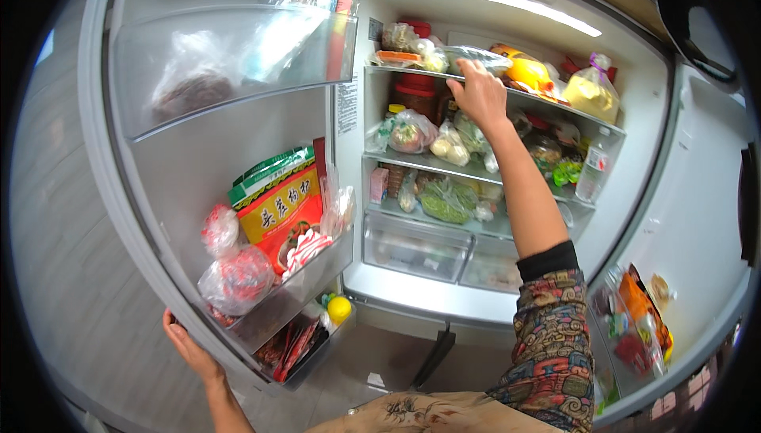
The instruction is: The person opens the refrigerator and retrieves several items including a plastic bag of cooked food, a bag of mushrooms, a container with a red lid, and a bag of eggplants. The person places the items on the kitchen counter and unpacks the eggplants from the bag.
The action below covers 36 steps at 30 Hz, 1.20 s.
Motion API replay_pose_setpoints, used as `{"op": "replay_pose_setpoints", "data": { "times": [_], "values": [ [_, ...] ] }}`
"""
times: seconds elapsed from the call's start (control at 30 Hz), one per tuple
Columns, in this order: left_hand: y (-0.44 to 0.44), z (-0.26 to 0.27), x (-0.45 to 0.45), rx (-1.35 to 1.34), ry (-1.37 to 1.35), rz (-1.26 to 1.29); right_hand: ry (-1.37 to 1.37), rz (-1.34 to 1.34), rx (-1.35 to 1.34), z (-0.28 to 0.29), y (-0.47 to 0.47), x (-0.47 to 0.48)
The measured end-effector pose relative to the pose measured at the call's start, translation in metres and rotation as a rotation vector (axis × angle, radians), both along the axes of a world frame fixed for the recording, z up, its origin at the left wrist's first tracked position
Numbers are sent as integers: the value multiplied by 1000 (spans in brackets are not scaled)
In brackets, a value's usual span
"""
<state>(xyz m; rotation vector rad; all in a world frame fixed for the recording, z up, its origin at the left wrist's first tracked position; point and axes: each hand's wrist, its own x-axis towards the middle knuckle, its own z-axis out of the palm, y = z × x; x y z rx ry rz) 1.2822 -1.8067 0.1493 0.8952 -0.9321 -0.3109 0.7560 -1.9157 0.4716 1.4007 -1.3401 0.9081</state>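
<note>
My right hand [481, 93] reaches up to the front of the top glass shelf [538, 97] in an open refrigerator. Its fingertips overlap a clear plastic bag [484, 58] lying there; whether they grip it is hard to tell. Right of that hand sits a yellow and orange package [526, 70], and further along a tied bag of pale yellow food [591, 91]. Bagged food and an orange-lidded container [398, 57] stand to the left. Down at the lower left, my left hand [193, 347] holds the outer edge of the left refrigerator door [135, 222].
Below are shelves with a bag of green vegetables [447, 201], a clear plastic bottle [593, 165] and clear drawers [416, 248]. Door bins hold a red and gold food pouch [279, 207] and a red-patterned bag [238, 278]. The right door [695, 207] stands open too.
</note>
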Motion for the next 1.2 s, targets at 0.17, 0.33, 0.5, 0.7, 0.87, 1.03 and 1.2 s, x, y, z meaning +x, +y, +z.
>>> {"op": "replay_pose_setpoints", "data": {
  "times": [0.17, 0.33, 0.5, 0.7, 0.87, 1.03, 1.2],
  "values": [
    [-14, -28, 19, 16, 331, -102, -52, -123, 235, 47, -102, -19],
    [-23, -45, 35, 72, 114, 133, -237, -131, 356, 54, -164, -34],
    [-31, -49, 41, 11, 108, 37, -327, -91, 349, 55, -189, -40],
    [-39, -63, 54, 24, 25, 59, -86, -195, 180, 53, -181, -47],
    [-40, -78, 64, 20, 15, 61, 7, -250, -21, 45, -167, -54],
    [-44, -88, 70, 20, 1, 87, -93, -67, -120, 41, -160, -66],
    [-45, -91, 68, -4, 48, 102, -285, 35, -88, 58, -151, -67]
  ]
}}
